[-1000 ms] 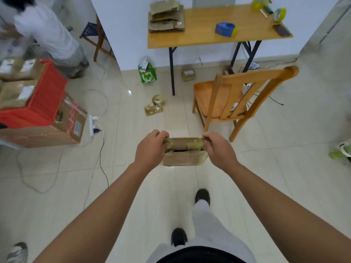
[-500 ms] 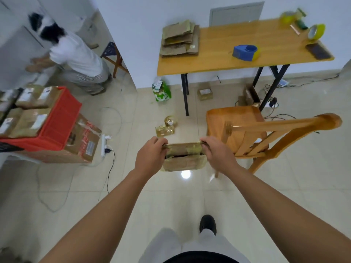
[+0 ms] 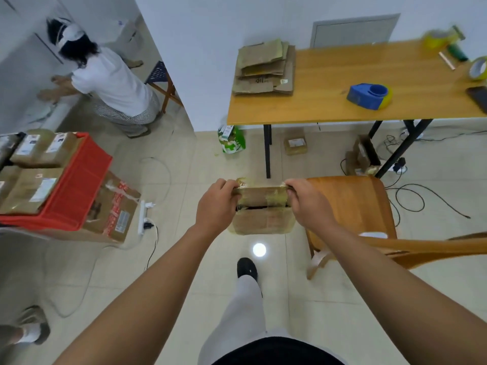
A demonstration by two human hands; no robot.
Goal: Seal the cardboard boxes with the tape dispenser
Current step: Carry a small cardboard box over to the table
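A small taped cardboard box hangs in front of me above the floor, held at both upper ends. My left hand grips its left end and my right hand grips its right end. A blue tape dispenser sits on the wooden table ahead, apart from both hands. A stack of flattened cardboard boxes lies on the table's left end. Yellow tape rolls rest at the table's far right.
A wooden chair stands just right of the box. At the left, a red crate of taped parcels sits on a large carton. A person crouches at the back left. Cables and a power strip lie on the floor.
I have walked forward with the box held in both hands; the table, chair and red crate are now closer. The grip on the box is unchanged.
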